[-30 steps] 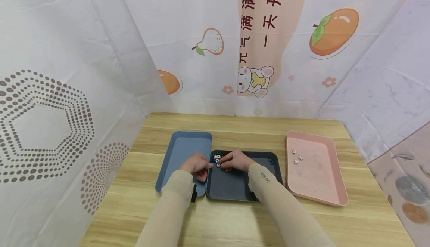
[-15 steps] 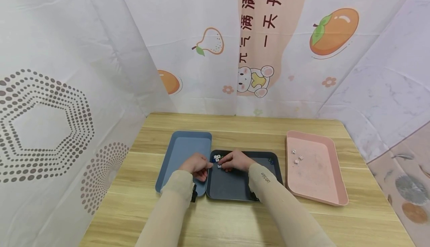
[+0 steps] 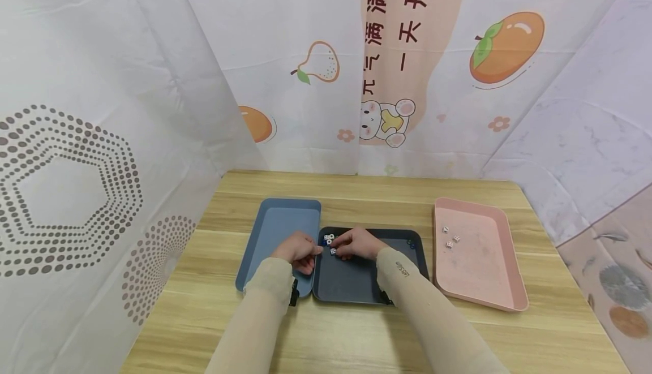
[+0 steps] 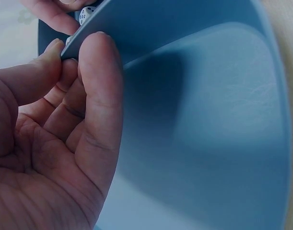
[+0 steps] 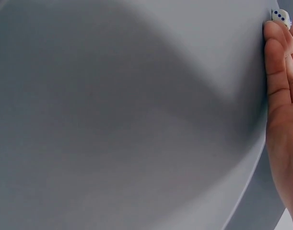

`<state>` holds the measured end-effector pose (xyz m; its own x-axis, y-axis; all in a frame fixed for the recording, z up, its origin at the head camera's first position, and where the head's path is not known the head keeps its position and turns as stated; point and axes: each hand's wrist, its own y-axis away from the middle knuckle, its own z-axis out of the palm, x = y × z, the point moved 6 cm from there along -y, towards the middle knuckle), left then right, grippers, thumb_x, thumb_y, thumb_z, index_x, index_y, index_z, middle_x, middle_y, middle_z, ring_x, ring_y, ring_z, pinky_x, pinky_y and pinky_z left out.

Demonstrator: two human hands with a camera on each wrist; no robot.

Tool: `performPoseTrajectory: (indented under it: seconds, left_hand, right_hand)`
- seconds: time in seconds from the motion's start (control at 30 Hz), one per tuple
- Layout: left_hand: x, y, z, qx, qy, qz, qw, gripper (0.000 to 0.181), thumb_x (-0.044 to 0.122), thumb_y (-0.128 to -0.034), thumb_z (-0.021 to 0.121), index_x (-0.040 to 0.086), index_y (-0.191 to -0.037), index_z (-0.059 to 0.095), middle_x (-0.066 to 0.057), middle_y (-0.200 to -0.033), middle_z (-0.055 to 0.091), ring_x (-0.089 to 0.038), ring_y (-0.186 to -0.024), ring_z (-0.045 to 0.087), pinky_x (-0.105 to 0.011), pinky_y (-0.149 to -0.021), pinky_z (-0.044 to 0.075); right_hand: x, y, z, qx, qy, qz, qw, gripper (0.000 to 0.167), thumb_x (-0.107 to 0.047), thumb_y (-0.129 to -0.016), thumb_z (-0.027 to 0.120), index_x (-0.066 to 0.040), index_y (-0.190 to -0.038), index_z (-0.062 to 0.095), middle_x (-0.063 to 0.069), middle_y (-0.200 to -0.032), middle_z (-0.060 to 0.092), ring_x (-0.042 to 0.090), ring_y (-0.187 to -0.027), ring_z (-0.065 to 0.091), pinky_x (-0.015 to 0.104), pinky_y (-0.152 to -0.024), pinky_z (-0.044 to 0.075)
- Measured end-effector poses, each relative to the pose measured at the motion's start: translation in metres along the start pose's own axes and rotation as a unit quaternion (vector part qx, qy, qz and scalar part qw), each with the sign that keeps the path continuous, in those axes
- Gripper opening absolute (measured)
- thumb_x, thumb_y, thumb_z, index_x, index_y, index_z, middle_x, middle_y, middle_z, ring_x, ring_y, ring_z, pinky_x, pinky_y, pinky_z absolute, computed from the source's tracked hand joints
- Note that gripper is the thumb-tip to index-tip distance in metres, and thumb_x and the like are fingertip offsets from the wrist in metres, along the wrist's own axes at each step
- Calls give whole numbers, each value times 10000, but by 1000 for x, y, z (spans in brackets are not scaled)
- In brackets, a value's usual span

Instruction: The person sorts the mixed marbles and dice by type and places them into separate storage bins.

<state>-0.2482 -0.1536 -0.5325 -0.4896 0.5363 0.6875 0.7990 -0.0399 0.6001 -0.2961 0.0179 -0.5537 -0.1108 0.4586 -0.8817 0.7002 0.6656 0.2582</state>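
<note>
My left hand [image 3: 299, 251] reaches over the blue tray [image 3: 254, 232]; in the left wrist view, the thumb and index finger of that hand [image 4: 64, 120] pinch the tray rim [image 4: 91, 24]. My right hand [image 3: 360, 243] is inside the dark tray [image 3: 356, 283], its fingertips at a small group of dice [image 3: 329, 242]. One white die [image 3: 333, 251] lies just below those fingertips. In the right wrist view a white die with blue dots [image 5: 280, 17] shows beside the right fingers [image 5: 278, 62]; whether they hold a die is hidden.
On the right, a pink tray [image 3: 481, 272] holds three white dice [image 3: 450, 245]. Small dark blue and green pieces [image 3: 411, 244] lie in the dark tray's far right corner. A patterned curtain [image 3: 305, 136] hangs behind the wooden table [image 3: 346, 340].
The white die below my right fingertips has shifted slightly to the right, and the dice above it have moved a little. Both hands are in nearly the same place.
</note>
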Motion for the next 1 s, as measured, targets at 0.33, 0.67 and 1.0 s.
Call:
performPoseTrajectory:
  seconds: [0.33, 0.67, 1.0]
  left_hand:
    - [0, 0, 0, -27, -88, 50, 9999, 269, 200, -1018, 654, -42, -918, 719, -73, -615, 620, -152, -477, 584, -307, -503, 602]
    - [0, 0, 0, -22, -84, 82, 9999, 251, 195, -1015, 655, -28, -918, 716, -85, -629, 628, -161, -481, 589, -313, -502, 602]
    - [0, 0, 0, -43, -58, 85, 9999, 253, 193, -1018, 649, -30, -913, 707, -87, -630, 627, -161, -478, 590, -312, -499, 602]
  right_hand:
    - [1, -1, 2, 106, 210, 131, 9996, 256, -76, -935, 740, -60, -1189, 763, 33, -896, 761, 122, -726, 672, 276, -675, 587]
    - [-2, -2, 4, 152, 343, 218, 9991, 259, -55, -909, 755, -59, -1168, 767, 9, -794, 738, 106, -680, 642, 248, -648, 551]
    - [-5, -6, 8, 236, 594, 233, 9977, 226, -25, -890, 764, -45, -1115, 776, -15, -730, 698, 95, -639, 616, 236, -604, 532]
